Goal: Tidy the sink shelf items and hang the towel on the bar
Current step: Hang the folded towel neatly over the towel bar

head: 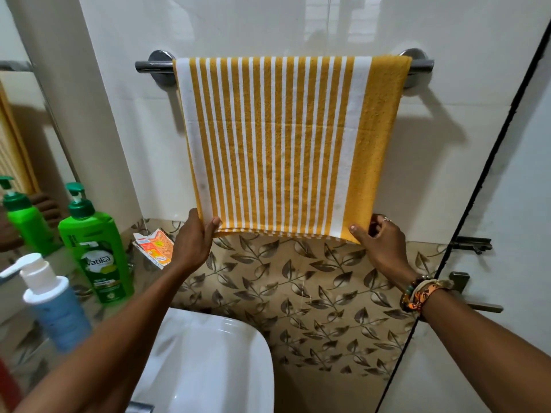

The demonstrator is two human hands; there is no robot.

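Observation:
A yellow and white striped towel (286, 144) hangs flat over the chrome wall bar (149, 67), covering most of it. My left hand (195, 238) pinches the towel's lower left corner. My right hand (380, 241) pinches the lower right corner, thumb in front. On the shelf at the left stand a green pump bottle (97, 248) and a blue bottle with a white pump (55, 305). A crumpled orange and white carton (155, 247) lies on the shelf behind my left wrist.
A white sink basin (208, 362) sits below my left forearm. A mirror (21, 174) at the far left reflects the green bottle. A glass door edge with a metal handle (465, 290) and latch (471, 245) runs down the right side. Leaf-patterned tiles cover the lower wall.

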